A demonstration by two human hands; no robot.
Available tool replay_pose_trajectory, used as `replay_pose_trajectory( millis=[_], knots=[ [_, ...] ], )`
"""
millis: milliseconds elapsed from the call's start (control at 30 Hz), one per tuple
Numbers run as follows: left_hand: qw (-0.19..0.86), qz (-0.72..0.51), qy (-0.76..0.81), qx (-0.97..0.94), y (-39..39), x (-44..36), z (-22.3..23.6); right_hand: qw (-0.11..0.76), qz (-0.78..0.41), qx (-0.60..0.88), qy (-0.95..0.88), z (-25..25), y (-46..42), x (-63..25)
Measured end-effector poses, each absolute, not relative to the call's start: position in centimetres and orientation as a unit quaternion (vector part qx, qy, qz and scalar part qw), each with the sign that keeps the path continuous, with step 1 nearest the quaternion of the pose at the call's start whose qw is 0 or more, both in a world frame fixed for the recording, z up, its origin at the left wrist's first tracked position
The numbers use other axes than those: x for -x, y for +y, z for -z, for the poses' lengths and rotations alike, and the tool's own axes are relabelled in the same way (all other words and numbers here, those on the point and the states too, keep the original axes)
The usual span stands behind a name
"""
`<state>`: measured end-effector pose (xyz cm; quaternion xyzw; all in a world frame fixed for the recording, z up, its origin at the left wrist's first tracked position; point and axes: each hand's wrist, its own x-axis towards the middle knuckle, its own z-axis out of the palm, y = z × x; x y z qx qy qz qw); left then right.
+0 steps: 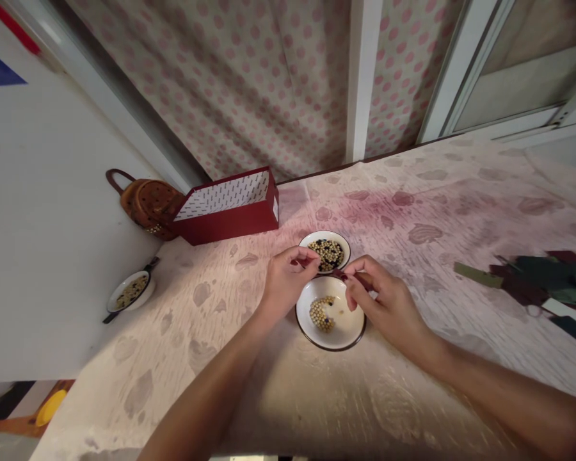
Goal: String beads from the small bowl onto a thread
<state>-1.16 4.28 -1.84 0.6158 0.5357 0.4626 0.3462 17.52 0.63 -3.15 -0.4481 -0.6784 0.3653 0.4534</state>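
Near bowl [345, 330]: white, dark rim, on the patterned tablecloth [264, 384], taken as clock centre. Gold beads [320, 314] heaped toward its 9 o'clock side, a dark one or two among them.

Far bowl [322, 234] close at 12 o'clock, well filled with mixed pale and dark beads [331, 253].

Left hand [288, 275] at 11, beside far bowl; thumb and forefinger tips together. Anything between them too small to tell.

Right hand [384, 298] at 2, over near bowl's rim; thumb and forefinger pinched on a small dark red piece [338, 273], kind unclear.

Farther out: open red box [230, 221] between 10 and 11, brown bag [146, 202] just beyond it at 10. Third bowl [147, 296] at 9, beads inside. Dark scraps [552, 278] piled at 3, green and maroon. Pink-dotted curtain [278, 83] behind, 12.
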Motion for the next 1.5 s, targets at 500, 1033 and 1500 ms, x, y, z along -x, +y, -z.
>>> replay_pose_trajectory(
  millis=[500,1033,1500],
  knots=[
    [0.161,-0.125,0.436,-0.876,0.6,0.0,0.4,0.458,-0.347,0.457,-0.679,3.3,0.9,-17.7],
    [0.393,-0.33,0.475,-0.715,1.1,0.4,0.8,0.472,-0.353,0.444,-0.675,2.9,0.6,-17.7],
    [0.575,-0.463,0.432,-0.518,1.8,1.0,1.5,0.464,-0.359,0.421,-0.691,2.9,0.3,-17.5]
  ],
)
